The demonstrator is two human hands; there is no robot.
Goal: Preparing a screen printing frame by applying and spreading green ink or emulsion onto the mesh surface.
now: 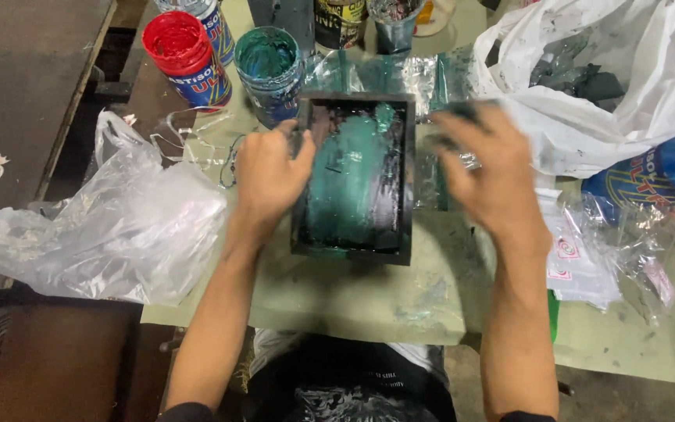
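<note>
Head view: small black-framed screen [357, 180] flat on table [353, 301], mesh smeared with wet teal ink. Left hand [267, 176] curled on left rail; right hand [490, 168] blurred, fingers spread, beside right rail. Likely light, stiff, slick mesh; grip dry rails

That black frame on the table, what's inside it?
Inside the black frame is smeared teal-green paint over a dark screen. The left hand grips its left edge and covers that part; what lies beneath the frame is hidden.

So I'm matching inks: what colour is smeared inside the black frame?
Teal green, spread over the frame interior; the head view shows it, beside the left hand.
</note>
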